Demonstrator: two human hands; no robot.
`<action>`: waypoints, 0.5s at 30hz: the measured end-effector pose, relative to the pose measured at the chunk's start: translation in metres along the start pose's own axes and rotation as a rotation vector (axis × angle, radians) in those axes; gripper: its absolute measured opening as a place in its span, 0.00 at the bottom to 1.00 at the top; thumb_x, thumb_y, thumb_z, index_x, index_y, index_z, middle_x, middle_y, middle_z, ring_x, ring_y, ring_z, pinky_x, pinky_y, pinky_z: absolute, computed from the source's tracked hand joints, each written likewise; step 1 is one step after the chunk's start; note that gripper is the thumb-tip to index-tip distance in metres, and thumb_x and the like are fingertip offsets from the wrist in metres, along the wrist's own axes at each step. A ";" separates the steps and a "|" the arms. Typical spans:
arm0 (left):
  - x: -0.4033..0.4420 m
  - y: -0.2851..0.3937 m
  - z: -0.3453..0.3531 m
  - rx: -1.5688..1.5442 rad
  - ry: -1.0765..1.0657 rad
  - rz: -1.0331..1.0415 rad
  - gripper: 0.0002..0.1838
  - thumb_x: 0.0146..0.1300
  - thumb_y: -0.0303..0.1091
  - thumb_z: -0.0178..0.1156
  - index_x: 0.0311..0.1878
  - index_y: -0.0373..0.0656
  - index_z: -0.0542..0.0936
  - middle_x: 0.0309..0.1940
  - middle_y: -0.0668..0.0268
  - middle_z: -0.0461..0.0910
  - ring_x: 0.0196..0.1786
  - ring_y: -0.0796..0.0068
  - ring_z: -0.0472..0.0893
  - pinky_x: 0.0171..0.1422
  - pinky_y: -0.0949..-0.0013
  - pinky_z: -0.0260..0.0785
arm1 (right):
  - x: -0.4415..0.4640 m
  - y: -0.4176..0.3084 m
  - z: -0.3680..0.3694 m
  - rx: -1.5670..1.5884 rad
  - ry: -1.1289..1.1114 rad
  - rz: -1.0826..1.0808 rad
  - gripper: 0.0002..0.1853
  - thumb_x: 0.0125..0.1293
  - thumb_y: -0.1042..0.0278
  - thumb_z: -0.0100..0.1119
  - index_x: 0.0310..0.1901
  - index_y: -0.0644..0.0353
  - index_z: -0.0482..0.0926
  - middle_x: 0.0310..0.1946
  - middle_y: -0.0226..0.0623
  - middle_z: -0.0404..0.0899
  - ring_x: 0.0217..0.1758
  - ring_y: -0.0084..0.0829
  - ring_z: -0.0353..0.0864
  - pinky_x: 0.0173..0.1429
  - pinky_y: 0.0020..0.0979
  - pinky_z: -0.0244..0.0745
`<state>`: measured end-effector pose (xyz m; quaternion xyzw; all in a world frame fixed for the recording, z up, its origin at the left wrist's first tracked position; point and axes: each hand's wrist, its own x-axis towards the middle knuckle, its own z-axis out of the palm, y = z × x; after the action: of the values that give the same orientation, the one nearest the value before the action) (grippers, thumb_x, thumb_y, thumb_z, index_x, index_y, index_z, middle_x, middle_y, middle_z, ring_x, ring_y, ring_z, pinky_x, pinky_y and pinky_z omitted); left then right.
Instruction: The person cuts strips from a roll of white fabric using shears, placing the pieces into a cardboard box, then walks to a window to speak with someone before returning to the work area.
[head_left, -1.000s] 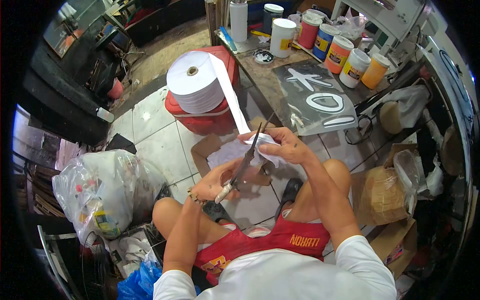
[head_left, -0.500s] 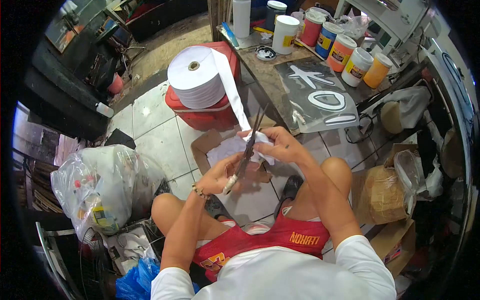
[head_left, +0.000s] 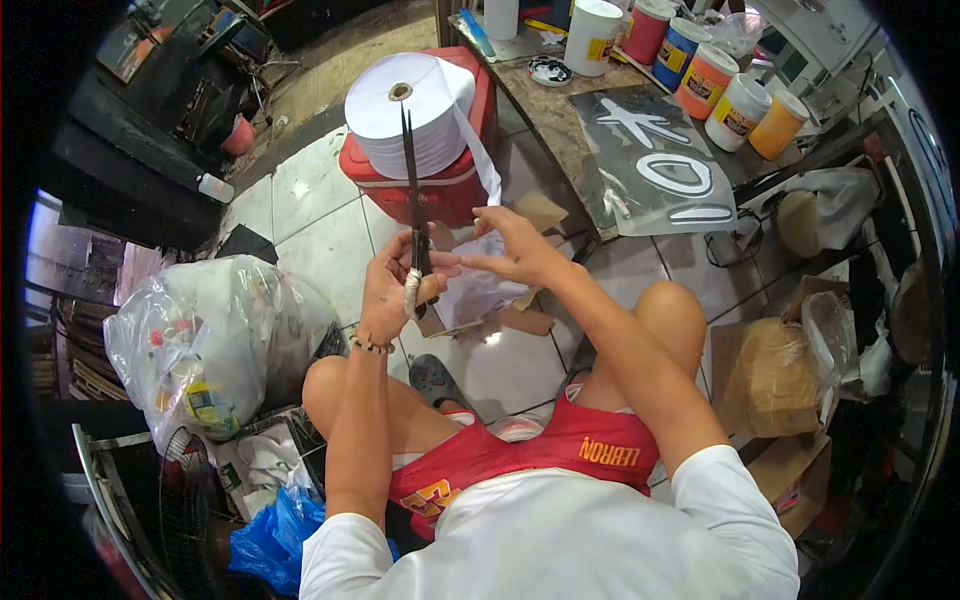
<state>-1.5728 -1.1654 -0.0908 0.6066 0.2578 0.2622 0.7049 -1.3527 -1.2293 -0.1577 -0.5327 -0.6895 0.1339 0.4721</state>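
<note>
left hand (head_left: 384, 290) clamped on scissors (head_left: 415, 195); right hand (head_left: 520, 250), fingers apart, by the white strip (head_left: 482, 160).

Roll (head_left: 405, 125) is sitting on cooler (head_left: 395, 195), left of worktop (head_left: 540, 95). Jars (head_left: 706, 82) are lining its right edge; sheet (head_left: 655, 165) is lying across near edge. Carton (head_left: 524, 320) is standing before cooler, cloth (head_left: 472, 292) lying inside.

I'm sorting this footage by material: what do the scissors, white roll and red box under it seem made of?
Scissors: likely metal, dull and dark, with thin, stiff blades. White roll: probably matte fabric, since its loose strip drapes limply. Red box: perhaps hard plastic, smooth, with a moulded-looking rim.
</note>
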 end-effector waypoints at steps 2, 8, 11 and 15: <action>-0.001 -0.002 -0.003 -0.010 0.033 0.020 0.37 0.50 0.24 0.72 0.64 0.34 0.68 0.46 0.52 0.84 0.46 0.66 0.85 0.49 0.71 0.78 | 0.006 0.000 0.002 0.223 0.066 0.226 0.20 0.59 0.62 0.72 0.45 0.62 0.73 0.42 0.40 0.80 0.44 0.34 0.82 0.48 0.31 0.75; -0.002 -0.020 -0.007 -0.002 -0.002 -0.048 0.37 0.52 0.22 0.71 0.65 0.35 0.66 0.47 0.53 0.81 0.48 0.66 0.83 0.54 0.68 0.77 | 0.002 -0.018 -0.039 0.732 0.384 0.424 0.23 0.59 0.77 0.69 0.51 0.59 0.66 0.44 0.41 0.81 0.45 0.23 0.80 0.49 0.26 0.76; 0.002 -0.027 -0.002 -0.029 -0.013 -0.065 0.37 0.52 0.21 0.71 0.65 0.36 0.65 0.48 0.52 0.81 0.49 0.66 0.83 0.54 0.68 0.78 | -0.003 -0.041 -0.065 0.836 0.450 0.497 0.25 0.59 0.82 0.67 0.55 0.60 0.65 0.48 0.46 0.81 0.49 0.27 0.81 0.54 0.28 0.77; 0.005 -0.029 0.005 -0.010 -0.096 -0.113 0.38 0.51 0.22 0.72 0.66 0.38 0.65 0.49 0.55 0.81 0.49 0.68 0.83 0.53 0.68 0.77 | -0.016 -0.043 -0.082 0.770 0.447 0.381 0.29 0.60 0.84 0.64 0.61 0.62 0.65 0.54 0.51 0.79 0.54 0.35 0.82 0.60 0.32 0.77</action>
<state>-1.5642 -1.1687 -0.1192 0.5994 0.2562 0.1938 0.7332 -1.3143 -1.2868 -0.0937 -0.4517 -0.3617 0.3455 0.7387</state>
